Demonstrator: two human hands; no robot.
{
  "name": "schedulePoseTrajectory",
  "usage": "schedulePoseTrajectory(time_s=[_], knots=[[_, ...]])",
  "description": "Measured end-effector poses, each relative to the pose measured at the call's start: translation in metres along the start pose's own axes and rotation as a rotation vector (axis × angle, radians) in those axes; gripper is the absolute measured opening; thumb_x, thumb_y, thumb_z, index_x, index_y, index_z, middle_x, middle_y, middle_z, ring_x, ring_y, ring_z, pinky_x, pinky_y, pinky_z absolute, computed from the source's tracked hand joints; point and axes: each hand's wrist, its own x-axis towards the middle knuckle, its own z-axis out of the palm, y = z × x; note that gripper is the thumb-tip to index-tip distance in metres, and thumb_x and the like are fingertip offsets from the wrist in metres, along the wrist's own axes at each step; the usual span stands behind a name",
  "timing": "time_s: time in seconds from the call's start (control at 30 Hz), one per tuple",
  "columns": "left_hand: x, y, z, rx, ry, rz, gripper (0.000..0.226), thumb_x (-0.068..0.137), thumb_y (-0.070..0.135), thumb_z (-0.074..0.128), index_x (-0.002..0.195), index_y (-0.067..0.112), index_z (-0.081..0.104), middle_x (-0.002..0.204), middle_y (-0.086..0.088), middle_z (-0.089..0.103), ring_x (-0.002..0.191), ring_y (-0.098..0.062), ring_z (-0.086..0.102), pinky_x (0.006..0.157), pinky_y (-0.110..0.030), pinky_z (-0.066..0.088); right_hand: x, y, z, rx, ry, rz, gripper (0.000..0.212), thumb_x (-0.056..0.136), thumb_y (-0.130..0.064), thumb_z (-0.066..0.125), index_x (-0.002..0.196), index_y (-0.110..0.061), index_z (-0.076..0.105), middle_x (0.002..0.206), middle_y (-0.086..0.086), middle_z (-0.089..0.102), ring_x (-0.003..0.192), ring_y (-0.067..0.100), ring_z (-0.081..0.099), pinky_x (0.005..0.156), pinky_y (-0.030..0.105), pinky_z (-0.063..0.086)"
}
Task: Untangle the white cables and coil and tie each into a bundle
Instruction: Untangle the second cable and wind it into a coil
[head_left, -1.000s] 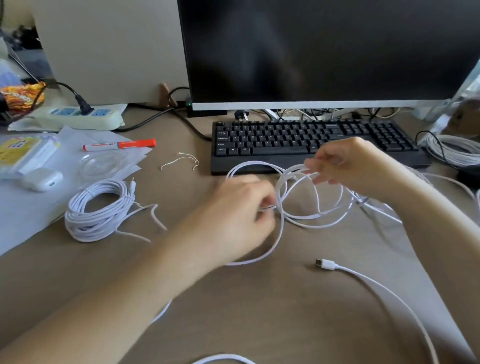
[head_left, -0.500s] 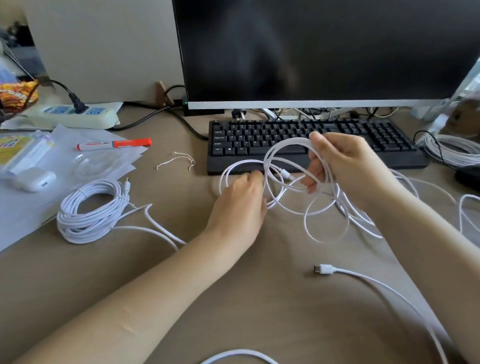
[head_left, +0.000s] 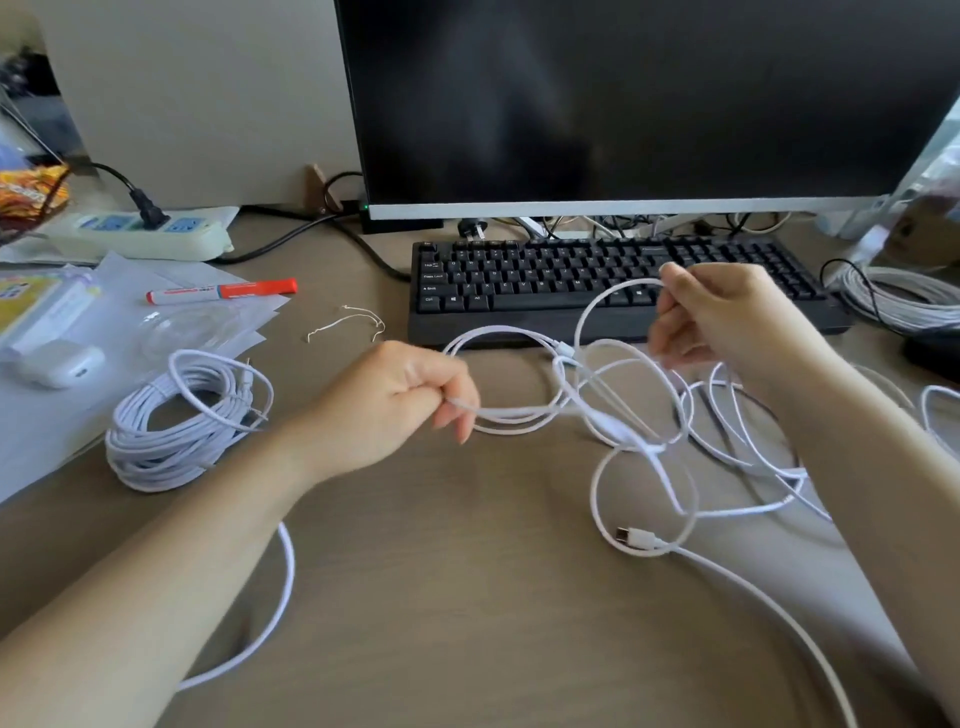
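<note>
A tangle of white cable (head_left: 618, 415) loops over the desk in front of the keyboard. My left hand (head_left: 395, 410) pinches a strand at the tangle's left side and holds it taut. My right hand (head_left: 727, 322) is raised above the desk and grips a loop of the same tangle near the keyboard's right half. A white USB-C plug (head_left: 636, 538) lies loose on the desk below the tangle. A coiled white cable bundle (head_left: 171, 431) sits to the left. A thin twist tie (head_left: 348, 322) lies near the keyboard's left corner.
A black keyboard (head_left: 571, 280) and a monitor (head_left: 623, 104) stand behind the tangle. Papers (head_left: 130, 332), a red marker (head_left: 223, 291), a white earbud case (head_left: 60, 364) and a power strip (head_left: 135, 234) lie at the left. Another grey-white cable coil (head_left: 904, 301) sits far right.
My left hand has moved left, drawing a strand out of the tangle. My right hand shifted right with its loop. The loops have spread wider, one now ringing the plug.
</note>
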Motion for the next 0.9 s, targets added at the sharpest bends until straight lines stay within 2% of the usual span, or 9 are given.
schedulePoseTrajectory(time_s=[0.13,0.23,0.33,0.43,0.57,0.67,0.77,0.83,0.9], knots=[[-0.025,0.000,-0.021,0.179,-0.306,-0.038,0.034,0.062,0.007,0.037,0.054,0.034,0.055,0.065,0.007,0.064,0.066,-0.013,0.055,0.067,-0.028,0.044,0.011,0.008,-0.014,-0.095,0.176,-0.064,0.037,0.100,-0.028,0.042,0.068,-0.013,0.052,0.040,-0.006,0.046,0.028,0.001,0.035,0.035,0.013,0.038],[-0.035,-0.002,-0.033,0.374,-0.493,-0.213,0.028,0.060,0.009,0.035,0.054,0.028,0.056,0.066,0.012,0.066,0.068,-0.011,0.057,0.066,-0.020,0.042,0.018,0.015,-0.026,-0.123,0.253,-0.046,0.037,0.099,-0.031,0.043,0.066,-0.016,0.052,0.055,0.000,0.047,0.031,-0.001,0.040,0.036,0.014,0.039],[-0.043,-0.010,-0.036,0.641,-0.553,-0.434,0.032,0.064,0.007,0.039,0.051,0.029,0.058,0.069,0.004,0.064,0.079,-0.015,0.060,0.073,-0.037,0.052,0.022,0.022,-0.037,-0.329,0.267,-0.049,0.039,0.097,-0.033,0.046,0.063,-0.016,0.055,0.058,0.002,0.054,0.046,0.006,0.053,0.043,0.018,0.043],[-0.042,-0.005,-0.026,0.756,-0.478,-0.489,0.034,0.070,0.001,0.041,0.060,0.028,0.059,0.084,0.007,0.056,0.088,-0.020,0.059,0.077,-0.040,0.052,0.015,0.019,-0.037,-0.568,0.175,-0.111,0.038,0.095,-0.032,0.049,0.061,-0.017,0.057,0.059,0.002,0.057,0.044,0.007,0.052,0.052,0.019,0.043],[-0.035,0.015,-0.010,0.705,-0.441,-0.385,0.028,0.088,0.017,0.047,0.108,0.036,0.047,0.104,0.019,0.041,0.099,-0.003,0.040,0.088,-0.028,0.043,0.002,0.007,-0.023,-0.774,0.044,-0.157,0.031,0.092,-0.034,0.051,0.064,-0.024,0.058,0.073,0.003,0.067,0.069,0.024,0.058,0.072,0.034,0.050],[-0.028,0.025,0.005,0.581,-0.267,-0.298,0.045,0.092,0.033,0.050,0.133,0.039,0.032,0.121,0.022,0.036,0.111,0.000,0.037,0.093,-0.027,0.039,-0.011,0.003,-0.014,-0.771,-0.011,-0.229,0.017,0.091,-0.030,0.050,0.097,-0.027,0.066,0.101,0.003,0.069,0.096,0.027,0.059,0.087,0.039,0.048],[-0.018,0.026,0.022,0.431,0.024,-0.114,0.047,0.091,0.032,0.056,0.135,0.035,0.038,0.127,0.020,0.036,0.112,0.003,0.039,0.089,-0.016,0.034,-0.027,0.002,-0.007,-0.794,0.002,-0.405,0.036,0.093,-0.029,0.051,0.125,-0.016,0.056,0.127,0.007,0.055,0.118,0.031,0.049,0.098,0.041,0.040],[-0.008,0.024,0.029,0.383,0.147,-0.010,0.037,0.089,0.028,0.062,0.125,0.030,0.052,0.119,0.015,0.045,0.099,-0.001,0.046,0.081,-0.011,0.034,-0.042,-0.004,-0.002,-0.719,0.002,-0.581,0.038,0.092,-0.036,0.046,0.118,-0.013,0.060,0.124,0.007,0.056,0.114,0.029,0.052,0.097,0.040,0.042],[0.002,0.020,0.033,0.367,0.216,0.080,0.021,0.086,0.024,0.066,0.107,0.024,0.065,0.103,0.011,0.057,0.086,-0.008,0.054,0.077,-0.024,0.045,-0.060,-0.010,0.005,-0.644,-0.059,-0.662,0.045,0.087,-0.048,0.042,0.110,-0.015,0.063,0.113,0.003,0.061,0.098,0.023,0.058,0.085,0.038,0.048]])
